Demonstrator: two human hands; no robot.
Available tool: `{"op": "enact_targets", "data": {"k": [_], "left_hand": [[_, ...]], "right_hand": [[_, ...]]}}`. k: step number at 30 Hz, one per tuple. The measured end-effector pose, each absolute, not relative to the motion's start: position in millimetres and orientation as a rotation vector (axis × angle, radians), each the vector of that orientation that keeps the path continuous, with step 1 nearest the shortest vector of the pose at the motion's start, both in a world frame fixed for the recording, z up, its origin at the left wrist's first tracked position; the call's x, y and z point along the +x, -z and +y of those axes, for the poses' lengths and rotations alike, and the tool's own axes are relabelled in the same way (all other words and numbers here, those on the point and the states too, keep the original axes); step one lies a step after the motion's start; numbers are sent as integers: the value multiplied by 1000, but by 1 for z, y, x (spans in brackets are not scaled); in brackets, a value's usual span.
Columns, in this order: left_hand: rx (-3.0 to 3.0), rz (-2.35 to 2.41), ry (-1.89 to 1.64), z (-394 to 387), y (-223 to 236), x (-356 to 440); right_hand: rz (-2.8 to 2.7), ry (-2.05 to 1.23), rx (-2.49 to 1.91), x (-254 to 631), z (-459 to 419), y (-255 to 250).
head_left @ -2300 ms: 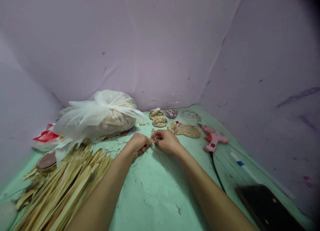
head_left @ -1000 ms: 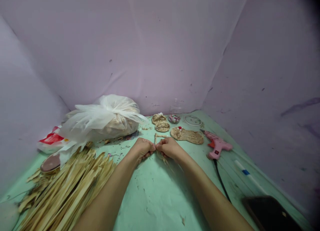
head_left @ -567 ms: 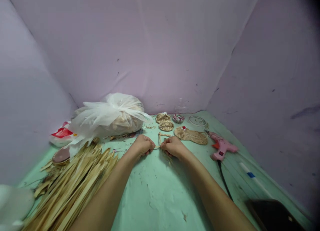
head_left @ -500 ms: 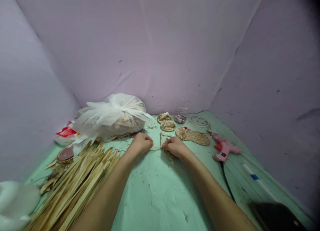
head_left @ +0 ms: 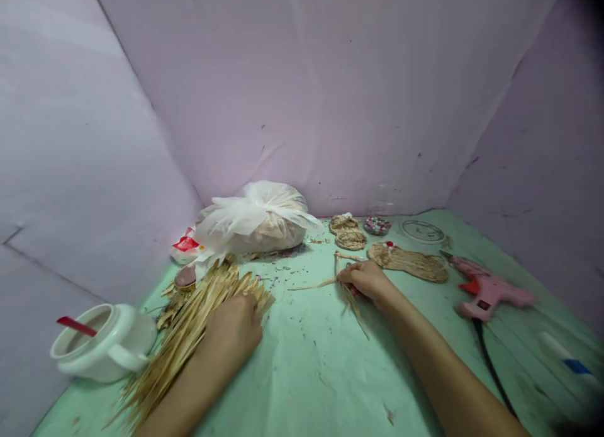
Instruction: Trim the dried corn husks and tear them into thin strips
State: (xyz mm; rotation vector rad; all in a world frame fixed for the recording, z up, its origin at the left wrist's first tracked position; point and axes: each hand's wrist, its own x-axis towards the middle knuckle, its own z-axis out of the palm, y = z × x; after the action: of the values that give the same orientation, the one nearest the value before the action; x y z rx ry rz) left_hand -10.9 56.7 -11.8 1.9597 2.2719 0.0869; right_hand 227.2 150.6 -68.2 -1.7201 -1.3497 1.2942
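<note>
My right hand (head_left: 364, 279) is closed in a pinch on a thin straw braid (head_left: 336, 264). The braid's bent upper part stands out beyond my fingertips. One loose straw strand (head_left: 309, 287) sticks out to the left of my fingers, and more loose ends (head_left: 352, 305) hang below them. My left hand (head_left: 236, 329) is over the right side of a bundle of dried leaf strips (head_left: 189, 336), touching it or just above. Its fingers point down and away from me, mostly hidden behind the back of the hand.
A white pot (head_left: 111, 352) with a red stick stands at the left. Behind are a tied plastic bag (head_left: 257, 220), woven sole-shaped pieces (head_left: 408, 262), a bead container (head_left: 376, 225) and a clear lid (head_left: 423, 231). A pink glue gun (head_left: 491, 290) with its cord lies right.
My left hand has let go of the straw strand and moved left and down to the leaf strips. My right hand keeps holding the braid. The view has turned left, bringing the white pot in.
</note>
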Motion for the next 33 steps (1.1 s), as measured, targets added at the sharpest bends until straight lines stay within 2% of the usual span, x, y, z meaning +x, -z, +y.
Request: {"op": "enact_targets", "data": {"k": [3,9,17,21,26,33], "left_hand": [[1989,2250,-195,60,19,-10],[1730,2077,-625,74,-16,-19],[1366,1645,-661,75,-5,22],[1389,1499,-608,95,1,61],[1488,1488,-595,133,28,87],[1595,1525,-663,152,59,83]], "right_hand": [[-1314,-1316,-1703,227,150,66],[-1273,-1380,-1664,228,149,64],[-1284,-1450,-1729,227,152,66],[-1323,-1518,-1754,228,151,64],[-1344,-1558,-1744,230,148,58],[-1333,-1599,-1745,232,151,56]]}}
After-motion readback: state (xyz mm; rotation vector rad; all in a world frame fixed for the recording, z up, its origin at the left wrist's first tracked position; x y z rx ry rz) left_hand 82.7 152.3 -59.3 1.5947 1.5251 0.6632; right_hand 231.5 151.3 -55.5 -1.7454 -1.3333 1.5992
